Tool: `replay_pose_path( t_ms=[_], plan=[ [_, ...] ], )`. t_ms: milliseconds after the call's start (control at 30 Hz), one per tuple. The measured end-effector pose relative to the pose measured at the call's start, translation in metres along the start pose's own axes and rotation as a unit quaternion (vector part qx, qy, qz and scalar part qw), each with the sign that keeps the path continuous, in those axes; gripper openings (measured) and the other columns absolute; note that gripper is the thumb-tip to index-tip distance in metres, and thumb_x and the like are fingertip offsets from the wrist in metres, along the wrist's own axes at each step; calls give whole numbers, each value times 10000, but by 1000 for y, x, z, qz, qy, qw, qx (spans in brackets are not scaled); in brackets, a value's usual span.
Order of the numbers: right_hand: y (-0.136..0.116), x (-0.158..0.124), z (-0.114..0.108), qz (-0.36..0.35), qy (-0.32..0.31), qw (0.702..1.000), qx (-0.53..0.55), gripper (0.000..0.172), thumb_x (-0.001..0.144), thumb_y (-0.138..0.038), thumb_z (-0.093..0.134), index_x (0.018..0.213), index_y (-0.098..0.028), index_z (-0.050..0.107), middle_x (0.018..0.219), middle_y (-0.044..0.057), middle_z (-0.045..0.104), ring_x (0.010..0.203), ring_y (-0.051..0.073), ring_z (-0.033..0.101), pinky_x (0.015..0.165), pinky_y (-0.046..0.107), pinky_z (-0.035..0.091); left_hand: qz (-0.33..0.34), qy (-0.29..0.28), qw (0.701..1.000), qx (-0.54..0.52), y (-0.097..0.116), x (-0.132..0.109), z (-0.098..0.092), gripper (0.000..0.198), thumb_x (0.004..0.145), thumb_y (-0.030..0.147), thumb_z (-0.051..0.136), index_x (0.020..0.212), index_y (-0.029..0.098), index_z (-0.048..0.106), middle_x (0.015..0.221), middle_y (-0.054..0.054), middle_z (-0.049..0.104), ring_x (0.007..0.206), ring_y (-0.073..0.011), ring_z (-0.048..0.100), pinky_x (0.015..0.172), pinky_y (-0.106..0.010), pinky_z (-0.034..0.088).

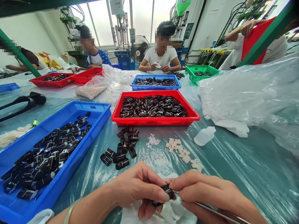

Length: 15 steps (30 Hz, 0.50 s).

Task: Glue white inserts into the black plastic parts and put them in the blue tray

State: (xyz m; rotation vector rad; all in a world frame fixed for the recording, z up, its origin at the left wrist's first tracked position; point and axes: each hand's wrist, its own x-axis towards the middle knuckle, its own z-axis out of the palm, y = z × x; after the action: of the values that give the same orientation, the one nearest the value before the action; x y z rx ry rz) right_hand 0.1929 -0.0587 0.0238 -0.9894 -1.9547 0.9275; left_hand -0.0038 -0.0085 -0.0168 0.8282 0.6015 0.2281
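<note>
Between the thumb and fingers of my left hand (pixel 144 189) is a small glossy black piece (pixel 170 192) with light markings. My right hand (pixel 210 193) is closed, its fingertips against the far end of that piece. A thin metal tool (pixel 219 212) lies in the right hand's grip under the fingers; its tip is hidden. Both hands are above a crumpled white cloth (pixel 184 211). Just ahead lies a loose pile of similar black pieces (pixel 121 149), beside small pale scraps (pixel 153 140) and cream-coloured pads (pixel 178 147).
A long blue tray (pixel 77 152) of black pieces stands at left. Straight ahead are a full red tray (pixel 156 121) and another blue tray (pixel 155 76). A translucent bottle (pixel 205 136) lies near clear plastic sheeting (pixel 245 93) at right. Co-workers sit across the table.
</note>
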Motion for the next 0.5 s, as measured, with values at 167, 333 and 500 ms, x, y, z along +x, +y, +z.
replay_pose_path(
  t_ms=[167,333,500],
  plan=[
    [0,0,0,7,-4,1000,16,150,857,-219,517,829,-272,654,842,44,680,719,159,663,649,201,536,6,6,1000,2,-1,0,0,269,622,339,725,583,84,649,447,-5,557,303,-61,456,265,-145,319],
    [3,0,1,1,13,999,45,139,856,-196,529,835,-268,647,858,33,677,733,145,664,657,186,531,13,6,1000,0,-1,0,1,253,638,325,710,593,84,648,434,1,544,303,-58,448,276,-143,322],
    [4,1,0,-2,-3,998,66,172,858,-164,523,884,-267,659,901,31,674,783,143,660,690,198,525,14,16,1000,-6,0,0,3,222,642,302,699,610,86,661,440,4,545,306,-54,448,280,-138,329]
  ],
)
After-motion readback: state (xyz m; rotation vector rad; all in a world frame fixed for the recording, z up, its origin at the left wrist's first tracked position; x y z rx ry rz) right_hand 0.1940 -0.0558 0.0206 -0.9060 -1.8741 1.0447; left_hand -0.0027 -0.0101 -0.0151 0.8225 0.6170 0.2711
